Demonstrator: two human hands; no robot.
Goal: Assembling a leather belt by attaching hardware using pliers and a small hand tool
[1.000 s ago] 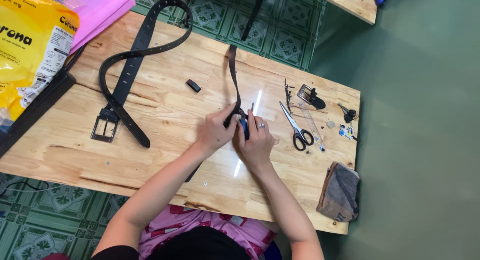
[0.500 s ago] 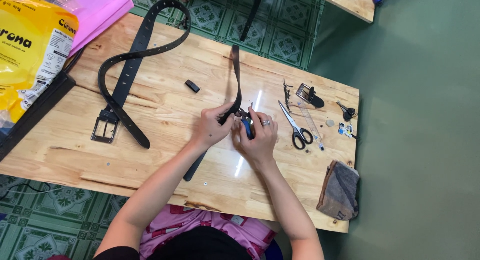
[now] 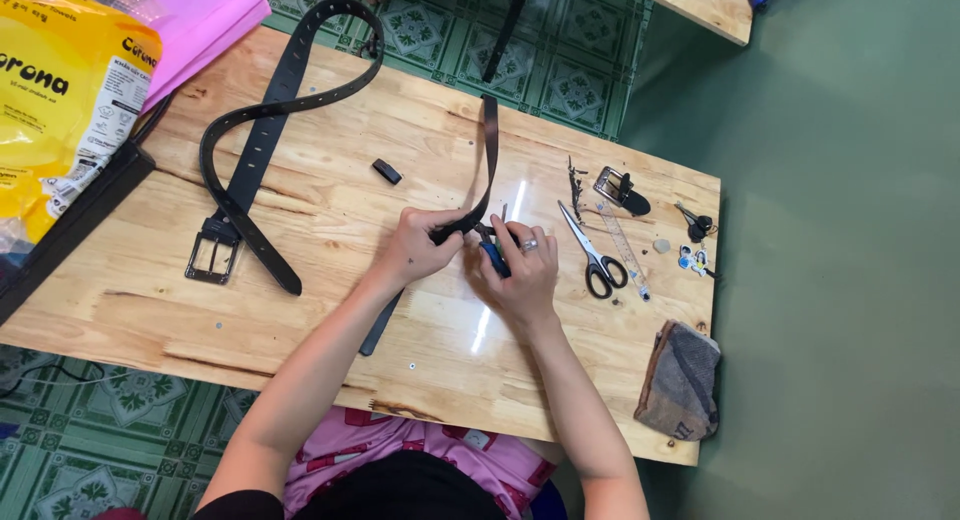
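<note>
A narrow black leather strap point(image 3: 489, 150) runs from the table's far edge down to my hands, and its other end point(image 3: 378, 330) shows below my left wrist. My left hand point(image 3: 412, 248) pinches the strap at its middle. My right hand point(image 3: 520, 270) grips a small blue-handled tool point(image 3: 494, 256) pressed against the strap right beside the left fingers. A ring sits on one right finger. The tool's tip is hidden between my hands.
A wider black belt point(image 3: 262, 140) with a metal buckle point(image 3: 211, 257) loops across the left of the wooden table point(image 3: 330, 200). A small black loop point(image 3: 386, 171), scissors point(image 3: 592, 254), a loose buckle point(image 3: 614, 188), keys point(image 3: 694, 222), a grey cloth point(image 3: 682, 380), a yellow bag point(image 3: 55, 90), pink sheet point(image 3: 200, 25).
My hands have stayed over the strap's middle, with the fingers shifting slightly around the blue tool. The view has drifted a little; nothing else on the table moved.
</note>
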